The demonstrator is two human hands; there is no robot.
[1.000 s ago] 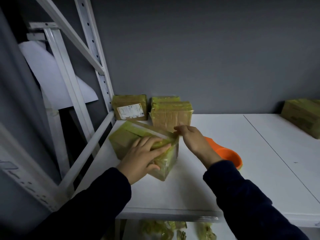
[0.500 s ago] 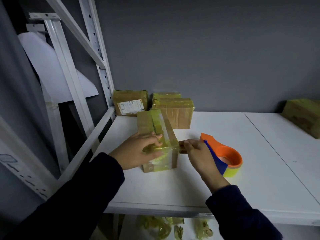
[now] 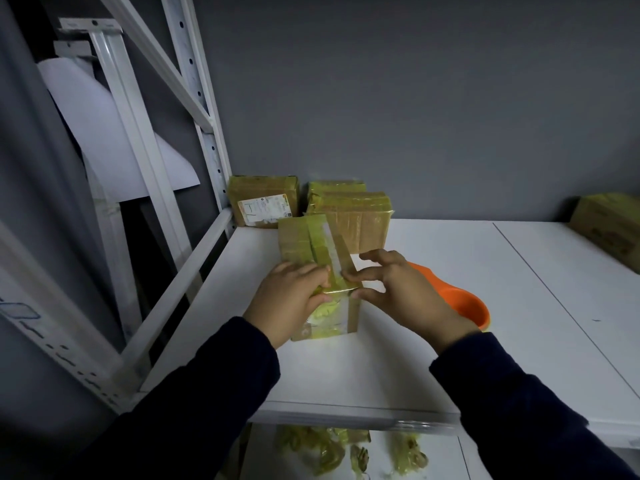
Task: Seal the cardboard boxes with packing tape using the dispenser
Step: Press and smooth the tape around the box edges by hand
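Between the two grips, one cardboard box (image 3: 304, 244) sits on the desk (image 3: 450, 341). The left grip (image 3: 291, 299) curls round its near corner, and the right grip (image 3: 405, 296) pinches the tape strip (image 3: 330, 251) over the near top edge. If that pinch slips, the tape could wrinkle or lift. One orange dispenser (image 3: 464, 303) lies just behind the right grip, within knocking reach. Beyond the grips stand what look like three wall boxes (image 3: 349, 216), and one far box (image 3: 606, 230) sits well right.

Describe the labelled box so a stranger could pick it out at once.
Start at the white table, back left corner beside the rack post. The box standing nearest that post is it: unlike its neighbours, it bears a white label on its front.
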